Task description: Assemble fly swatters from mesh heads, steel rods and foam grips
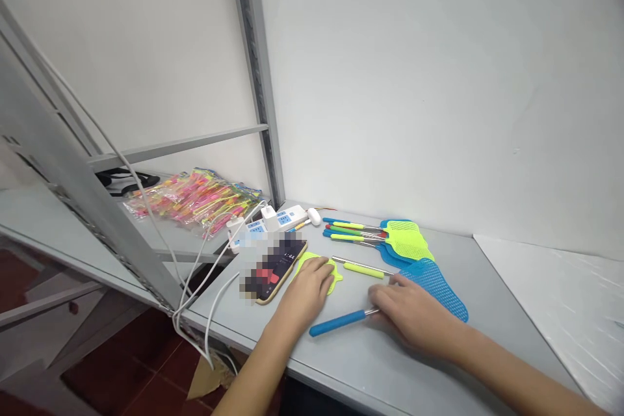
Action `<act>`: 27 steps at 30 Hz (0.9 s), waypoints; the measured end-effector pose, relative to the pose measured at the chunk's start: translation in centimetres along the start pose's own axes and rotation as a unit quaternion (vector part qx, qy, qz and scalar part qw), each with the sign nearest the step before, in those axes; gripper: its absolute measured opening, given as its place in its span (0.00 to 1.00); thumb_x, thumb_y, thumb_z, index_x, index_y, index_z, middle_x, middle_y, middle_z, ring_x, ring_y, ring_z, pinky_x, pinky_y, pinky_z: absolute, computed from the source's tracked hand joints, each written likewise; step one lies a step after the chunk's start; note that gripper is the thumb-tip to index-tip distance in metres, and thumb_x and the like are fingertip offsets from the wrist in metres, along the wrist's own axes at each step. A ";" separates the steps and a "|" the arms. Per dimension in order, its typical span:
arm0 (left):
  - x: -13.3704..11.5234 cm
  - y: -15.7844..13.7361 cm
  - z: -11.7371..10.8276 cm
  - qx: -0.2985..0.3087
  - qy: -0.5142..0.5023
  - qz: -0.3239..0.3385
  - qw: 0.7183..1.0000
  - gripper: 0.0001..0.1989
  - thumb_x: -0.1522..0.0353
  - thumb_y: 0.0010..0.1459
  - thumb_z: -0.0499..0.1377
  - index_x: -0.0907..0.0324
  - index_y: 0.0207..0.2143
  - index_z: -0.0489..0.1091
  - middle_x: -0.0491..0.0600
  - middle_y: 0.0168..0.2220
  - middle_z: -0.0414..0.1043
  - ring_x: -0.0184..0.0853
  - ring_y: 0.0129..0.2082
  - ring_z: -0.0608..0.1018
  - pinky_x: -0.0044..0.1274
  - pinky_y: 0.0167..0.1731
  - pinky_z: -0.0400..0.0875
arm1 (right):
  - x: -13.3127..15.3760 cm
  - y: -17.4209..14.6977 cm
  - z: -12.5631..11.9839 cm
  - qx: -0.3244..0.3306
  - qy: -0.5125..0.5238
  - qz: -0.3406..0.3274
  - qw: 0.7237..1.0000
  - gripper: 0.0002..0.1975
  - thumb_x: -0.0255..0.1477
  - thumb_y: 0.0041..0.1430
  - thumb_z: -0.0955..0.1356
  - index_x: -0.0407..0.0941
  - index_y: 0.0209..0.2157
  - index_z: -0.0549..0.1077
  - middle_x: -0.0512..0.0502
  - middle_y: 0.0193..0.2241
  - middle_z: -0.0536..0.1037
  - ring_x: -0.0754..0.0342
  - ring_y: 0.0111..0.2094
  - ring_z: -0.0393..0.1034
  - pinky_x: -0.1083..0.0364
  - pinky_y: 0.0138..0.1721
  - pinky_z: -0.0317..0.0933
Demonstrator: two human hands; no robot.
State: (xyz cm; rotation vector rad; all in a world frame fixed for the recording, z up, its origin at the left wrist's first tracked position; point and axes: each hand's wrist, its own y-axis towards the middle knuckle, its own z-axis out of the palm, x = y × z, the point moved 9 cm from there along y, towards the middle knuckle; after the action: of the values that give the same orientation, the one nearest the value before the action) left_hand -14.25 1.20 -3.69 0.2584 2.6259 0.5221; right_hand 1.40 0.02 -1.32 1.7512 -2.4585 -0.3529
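My left hand (312, 286) lies palm down over a yellow-green fly swatter head (337, 284), fingers extended and slightly apart, touching it. With my right hand (407, 312) I hold a blue fly swatter by its metal shaft. Its blue grip (338, 323) sticks out to the left and its perforated blue head (439, 289) shows behind the hand. My palm and fingertips there are partly hidden. Between and beyond my hands lie a metal rod (358, 264) and a yellow-green handle (363, 270).
Behind is a pile of fly swatters (407, 238) in several colours. A phone (277, 271) lies left of my left hand, near a power strip (285, 218), white cables and a white earbud case (314, 216). Bagged colourful items (195, 198) lie beyond the metal rack post (258, 78).
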 end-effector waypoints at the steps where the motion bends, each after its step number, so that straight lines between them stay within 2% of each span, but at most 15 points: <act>1: -0.1 0.0 0.0 -0.001 0.003 0.004 1.000 0.13 0.69 0.66 0.50 0.55 0.48 0.71 0.50 0.52 0.70 0.40 0.54 0.70 0.35 0.54 0.66 | -0.6 -0.4 -0.2 -0.006 0.001 0.017 1.000 0.11 0.33 0.70 0.56 0.46 0.34 0.63 0.50 0.31 0.76 0.54 0.27 0.66 0.50 0.39 0.54; 3: -0.3 0.0 -0.1 -0.004 0.009 0.013 1.000 0.13 0.69 0.66 0.51 0.55 0.47 0.72 0.50 0.52 0.71 0.39 0.53 0.70 0.34 0.54 0.67 | -1.7 -1.2 -0.5 -0.020 -0.003 0.048 0.999 0.12 0.32 0.70 0.56 0.46 0.32 0.62 0.52 0.26 0.73 0.55 0.25 0.64 0.51 0.37 0.52; 8: -0.9 -0.2 -0.7 -0.011 0.019 0.026 0.999 0.12 0.69 0.65 0.51 0.54 0.44 0.73 0.49 0.49 0.72 0.39 0.51 0.71 0.34 0.52 0.68 | -4.2 -3.1 -0.8 -0.063 -0.006 0.116 0.991 0.10 0.32 0.69 0.57 0.47 0.34 0.63 0.52 0.26 0.73 0.55 0.25 0.63 0.53 0.34 0.50; 12: -1.1 -0.3 -0.8 -0.012 0.023 0.025 0.999 0.11 0.69 0.65 0.51 0.55 0.42 0.73 0.50 0.48 0.73 0.39 0.50 0.71 0.34 0.51 0.68 | -5.5 -4.0 -0.8 -0.089 -0.010 0.138 0.986 0.09 0.32 0.69 0.58 0.47 0.35 0.64 0.51 0.28 0.75 0.54 0.26 0.64 0.53 0.32 0.51; 16: -1.2 -0.3 -0.8 -0.008 0.034 0.017 0.999 0.10 0.65 0.64 0.53 0.57 0.37 0.73 0.51 0.47 0.73 0.40 0.51 0.71 0.35 0.52 0.68 | -6.4 -4.2 -0.8 -0.098 0.003 0.155 0.983 0.09 0.33 0.69 0.58 0.46 0.37 0.66 0.49 0.29 0.77 0.54 0.27 0.65 0.54 0.32 0.54; 21: -1.5 -0.3 -1.0 -0.008 0.051 0.006 0.999 0.11 0.59 0.60 0.58 0.57 0.34 0.71 0.51 0.46 0.73 0.42 0.49 0.73 0.36 0.50 0.69 | -6.5 -4.5 -0.6 -0.082 0.001 0.175 0.981 0.10 0.33 0.69 0.58 0.47 0.35 0.66 0.49 0.26 0.75 0.53 0.27 0.66 0.54 0.30 0.53; 27: -1.5 -0.1 -1.1 -0.017 0.066 -0.002 0.998 0.08 0.62 0.59 0.59 0.56 0.36 0.70 0.50 0.45 0.73 0.43 0.48 0.73 0.35 0.50 0.68 | -5.2 -4.3 -0.6 -0.082 0.018 0.151 0.985 0.08 0.31 0.69 0.59 0.46 0.36 0.66 0.50 0.29 0.76 0.54 0.28 0.66 0.54 0.32 0.53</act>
State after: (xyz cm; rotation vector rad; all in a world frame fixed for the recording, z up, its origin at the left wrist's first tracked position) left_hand -13.47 0.35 -2.29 0.2143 2.7414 0.6007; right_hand 7.20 3.52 -1.55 1.2878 -2.5349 -0.4713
